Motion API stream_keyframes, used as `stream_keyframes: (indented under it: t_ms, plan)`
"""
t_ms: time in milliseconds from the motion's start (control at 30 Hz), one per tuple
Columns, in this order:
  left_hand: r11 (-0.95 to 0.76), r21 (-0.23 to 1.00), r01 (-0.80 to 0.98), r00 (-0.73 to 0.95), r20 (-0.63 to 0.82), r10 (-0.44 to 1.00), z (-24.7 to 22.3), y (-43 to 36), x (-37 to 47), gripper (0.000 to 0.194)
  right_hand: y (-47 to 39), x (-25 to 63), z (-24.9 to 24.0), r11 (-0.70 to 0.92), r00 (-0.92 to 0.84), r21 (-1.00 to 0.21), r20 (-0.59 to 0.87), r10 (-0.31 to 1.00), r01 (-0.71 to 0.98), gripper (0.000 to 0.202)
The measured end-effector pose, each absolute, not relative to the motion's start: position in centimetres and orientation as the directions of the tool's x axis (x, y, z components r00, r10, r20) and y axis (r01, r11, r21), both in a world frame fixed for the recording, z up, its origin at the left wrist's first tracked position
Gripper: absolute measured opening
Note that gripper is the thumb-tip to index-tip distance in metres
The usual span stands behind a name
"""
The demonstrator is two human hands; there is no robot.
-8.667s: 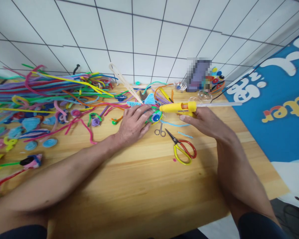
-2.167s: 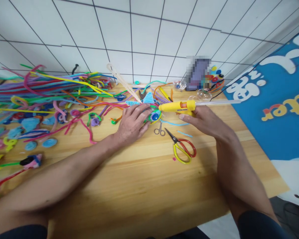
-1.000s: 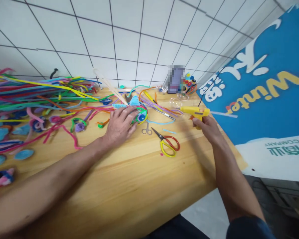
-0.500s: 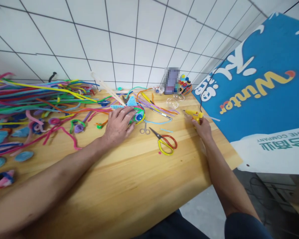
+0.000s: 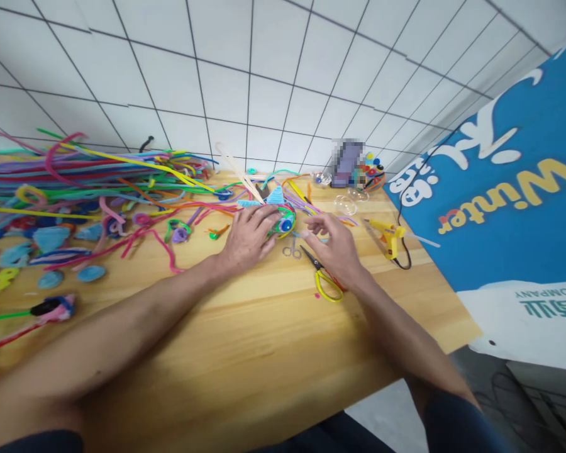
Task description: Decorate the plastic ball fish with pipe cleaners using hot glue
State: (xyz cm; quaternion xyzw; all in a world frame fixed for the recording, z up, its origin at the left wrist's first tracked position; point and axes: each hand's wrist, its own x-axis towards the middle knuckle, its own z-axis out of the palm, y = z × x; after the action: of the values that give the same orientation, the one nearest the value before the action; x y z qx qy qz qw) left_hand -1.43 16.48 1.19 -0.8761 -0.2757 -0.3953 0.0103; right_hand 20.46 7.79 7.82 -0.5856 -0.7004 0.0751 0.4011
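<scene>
Under the fingers of my left hand [image 5: 251,238] is a small pipe-cleaner figure [image 5: 285,223] with a blue round eye and a green and yellow rim, gripped on the table. Light-blue ridged fins [image 5: 274,195] stick up behind the hand. My right hand [image 5: 332,244] hovers just right of the figure, fingers apart and nothing visible in them. Below it lie scissors [image 5: 329,288] with one yellow and one red handle, partly covered by the hand. A yellow hot glue gun [image 5: 390,239] rests on the table to the right, its cord curling behind.
Many coloured pipe cleaners [image 5: 136,173] are heaped at the left, with blue discs [image 5: 90,273] before them. Small grey scissors [image 5: 292,250] lie near the figure. Clear domes [image 5: 346,204] and a blurred phone-like object [image 5: 347,165] are at the back. A blue printed board [image 5: 509,189] borders the right.
My right hand has let go of the glue gun, leaving it on the table, and moved left to beside the figure. My left hand stays on the figure. The view has shifted somewhat.
</scene>
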Motion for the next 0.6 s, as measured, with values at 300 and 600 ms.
stream_keyframes:
  t_ms: [300, 600]
  plan:
    - [-0.840, 0.249, 0.483, 0.548, 0.662, 0.512, 1.2, 16.3, -1.4, 0.049, 12.3, 17.2, 6.7, 0.349, -0.050, -0.501, 0.516, 0.855, 0.792, 0.008]
    - [-0.828, 0.309, 0.468, 0.495, 0.684, 0.535, 1.4, 16.3, -1.6, 0.046, 12.7, 17.8, 7.0, 0.315, 0.046, -0.669, 0.463, 0.885, 0.673, 0.007]
